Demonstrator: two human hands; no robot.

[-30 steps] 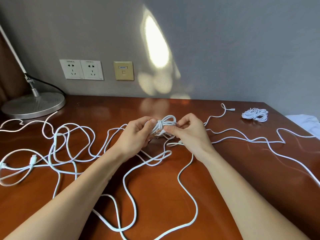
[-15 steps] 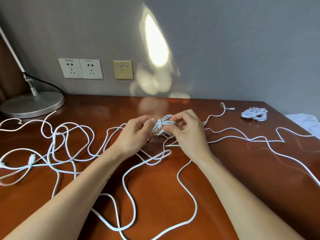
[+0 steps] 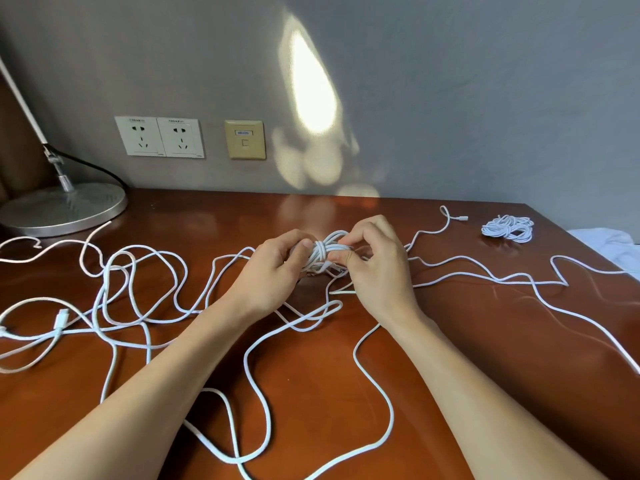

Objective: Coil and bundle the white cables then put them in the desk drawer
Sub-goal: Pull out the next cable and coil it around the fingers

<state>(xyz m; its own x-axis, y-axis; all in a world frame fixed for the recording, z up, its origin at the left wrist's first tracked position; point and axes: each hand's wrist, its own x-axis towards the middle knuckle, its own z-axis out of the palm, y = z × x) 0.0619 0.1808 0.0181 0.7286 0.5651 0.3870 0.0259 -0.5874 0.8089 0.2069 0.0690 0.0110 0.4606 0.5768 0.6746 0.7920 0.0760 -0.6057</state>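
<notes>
Left hand and right hand both curl round a small cable bundle just above the desk, thumbs and fingers pinching its wrapped middle. Loose white cables sprawl around them, and a finished coil lies far right. On the wall are two sockets and a beige plate; its blue label is too small to read.

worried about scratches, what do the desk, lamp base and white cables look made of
Desk: glossy varnished reddish wood or veneer, judging by grain streaks and reflected light. Lamp base: silvery metal, likely, with a brushed sheen. Cables: white, matte, probably plastic-sheathed; texture too fine to tell.
</notes>
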